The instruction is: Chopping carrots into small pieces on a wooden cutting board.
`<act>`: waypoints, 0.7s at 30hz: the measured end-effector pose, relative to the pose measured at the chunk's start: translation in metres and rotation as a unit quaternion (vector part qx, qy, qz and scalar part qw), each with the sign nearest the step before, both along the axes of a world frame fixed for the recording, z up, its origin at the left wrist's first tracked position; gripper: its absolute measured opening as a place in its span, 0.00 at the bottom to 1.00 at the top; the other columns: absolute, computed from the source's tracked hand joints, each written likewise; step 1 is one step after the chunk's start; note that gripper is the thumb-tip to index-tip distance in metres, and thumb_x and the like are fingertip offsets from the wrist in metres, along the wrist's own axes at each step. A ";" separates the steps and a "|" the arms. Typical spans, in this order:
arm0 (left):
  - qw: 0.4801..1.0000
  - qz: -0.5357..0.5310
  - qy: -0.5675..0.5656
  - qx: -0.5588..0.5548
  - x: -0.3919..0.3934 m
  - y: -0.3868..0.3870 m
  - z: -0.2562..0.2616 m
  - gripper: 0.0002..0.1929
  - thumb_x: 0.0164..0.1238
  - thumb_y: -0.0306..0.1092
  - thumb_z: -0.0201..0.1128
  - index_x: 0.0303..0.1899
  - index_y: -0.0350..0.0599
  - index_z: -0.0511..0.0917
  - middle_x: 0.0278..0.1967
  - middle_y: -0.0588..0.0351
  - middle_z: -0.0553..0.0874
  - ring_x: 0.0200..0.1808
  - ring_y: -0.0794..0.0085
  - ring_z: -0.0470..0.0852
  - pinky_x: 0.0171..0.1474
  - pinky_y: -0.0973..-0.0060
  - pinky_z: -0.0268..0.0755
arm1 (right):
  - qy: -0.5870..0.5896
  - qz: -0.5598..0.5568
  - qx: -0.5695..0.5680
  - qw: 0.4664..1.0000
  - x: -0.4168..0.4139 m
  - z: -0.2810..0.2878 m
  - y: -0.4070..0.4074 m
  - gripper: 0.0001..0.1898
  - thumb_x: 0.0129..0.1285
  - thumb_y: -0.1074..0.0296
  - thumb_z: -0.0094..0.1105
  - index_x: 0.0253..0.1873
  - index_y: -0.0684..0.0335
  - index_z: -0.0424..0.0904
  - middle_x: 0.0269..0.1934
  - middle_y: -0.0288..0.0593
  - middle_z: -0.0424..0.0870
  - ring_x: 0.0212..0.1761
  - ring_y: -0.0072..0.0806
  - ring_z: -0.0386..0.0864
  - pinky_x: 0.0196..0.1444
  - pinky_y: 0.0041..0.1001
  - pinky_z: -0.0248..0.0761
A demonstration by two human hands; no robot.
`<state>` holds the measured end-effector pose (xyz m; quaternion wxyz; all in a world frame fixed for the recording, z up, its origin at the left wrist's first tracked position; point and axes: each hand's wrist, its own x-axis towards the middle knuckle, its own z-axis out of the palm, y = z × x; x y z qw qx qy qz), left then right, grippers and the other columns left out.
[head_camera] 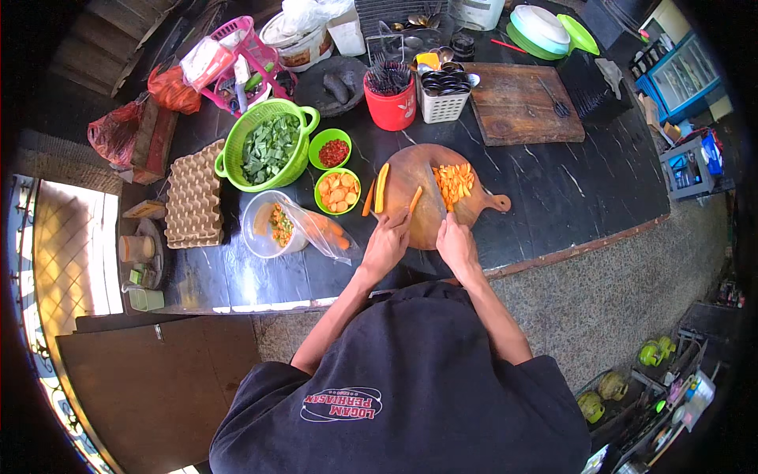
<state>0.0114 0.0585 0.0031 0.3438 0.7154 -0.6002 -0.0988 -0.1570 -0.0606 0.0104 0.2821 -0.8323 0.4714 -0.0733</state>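
A round wooden cutting board (408,231) with a short handle lies before me on the dark tabletop. My right hand (457,244) grips a kitchen knife (437,188), its blade pointing away from me across the board. Chopped carrot pieces (455,181) are heaped to the right of the blade. To its left, my left hand (386,238) holds a thin carrot strip (416,198) against the board. Longer carrot strips (382,186) rest at the board's left edge. The knife's handle is mostly hidden by my fingers.
Left of the board stand green bowls of sliced carrot (337,191) and chopped red chilli (333,153), a green colander (293,172) of cut leaves, and a clear tub (251,237) beside bagged carrots (323,228). Utensil holders (391,109) and a rectangular board (521,112) are behind.
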 end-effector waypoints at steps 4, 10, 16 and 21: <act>1.000 -0.010 -0.012 0.025 0.001 -0.001 0.000 0.17 0.71 0.23 0.69 0.59 0.29 0.86 0.65 0.41 0.87 0.60 0.43 0.86 0.67 0.57 0.79 | 0.001 -0.008 0.009 1.000 0.000 0.000 -0.001 0.22 0.83 0.63 0.51 0.66 0.78 0.82 0.34 0.73 0.89 0.39 0.66 0.92 0.43 0.56 0.87; 1.000 -0.001 -0.017 0.006 -0.002 -0.006 -0.003 0.17 0.73 0.25 0.68 0.60 0.28 0.86 0.65 0.40 0.86 0.60 0.43 0.86 0.67 0.58 0.79 | 0.008 -0.015 0.000 1.000 0.001 0.002 0.000 0.22 0.83 0.63 0.51 0.66 0.77 0.82 0.35 0.72 0.90 0.40 0.65 0.92 0.44 0.57 0.87; 1.000 0.006 -0.017 0.016 -0.002 -0.004 -0.003 0.18 0.73 0.25 0.66 0.61 0.27 0.86 0.65 0.39 0.87 0.58 0.42 0.87 0.65 0.58 0.81 | 0.015 -0.011 0.020 1.000 0.002 0.007 0.000 0.21 0.84 0.62 0.50 0.65 0.76 0.82 0.37 0.72 0.91 0.41 0.67 0.92 0.46 0.57 0.87; 1.000 -0.004 -0.008 -0.016 0.000 -0.006 -0.002 0.14 0.73 0.22 0.67 0.56 0.28 0.87 0.62 0.39 0.88 0.56 0.42 0.88 0.62 0.56 0.81 | 0.017 -0.013 0.018 1.000 0.000 0.003 -0.001 0.22 0.84 0.62 0.50 0.66 0.76 0.81 0.37 0.71 0.91 0.41 0.67 0.92 0.46 0.57 0.87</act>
